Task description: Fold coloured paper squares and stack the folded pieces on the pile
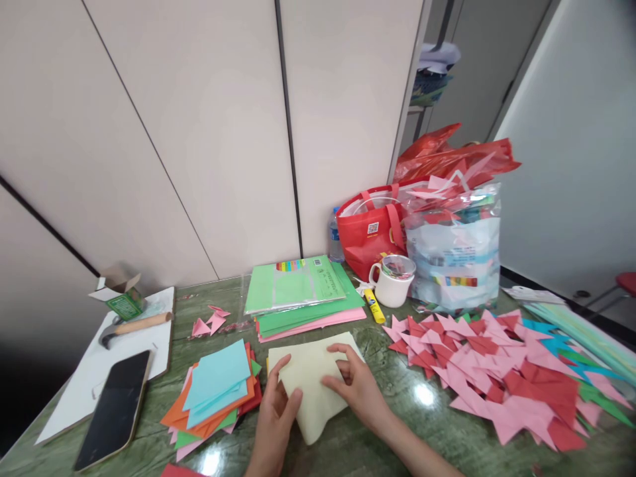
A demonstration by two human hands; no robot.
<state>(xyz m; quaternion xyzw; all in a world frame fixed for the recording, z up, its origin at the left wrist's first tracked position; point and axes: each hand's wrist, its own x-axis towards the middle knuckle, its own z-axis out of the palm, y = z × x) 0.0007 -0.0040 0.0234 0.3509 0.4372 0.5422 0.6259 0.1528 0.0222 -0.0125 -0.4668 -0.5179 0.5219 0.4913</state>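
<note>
A sheet of pale yellow paper lies at the near middle of the green table, between the two hands, its near edge curving up off the tabletop. The left hand is at the sheet's left edge, thumb and forefinger spread apart; whether its hidden fingers grasp the paper I cannot tell. The right hand reaches over the right part, thumb and forefinger bent and apart above the sheet, the other fingers curled; I cannot tell whether it grips the paper either. Just left of the left hand is a stack of coloured paper, light blue on top and orange beneath. Beyond the yellow sheet lie green paper in a clear packet and loose green and pink sheets. A yellow glue stick is beside a white mug, and a pile of pink and red folded paper spreads to the right. At the far left are a phone and a hammer.
</note>
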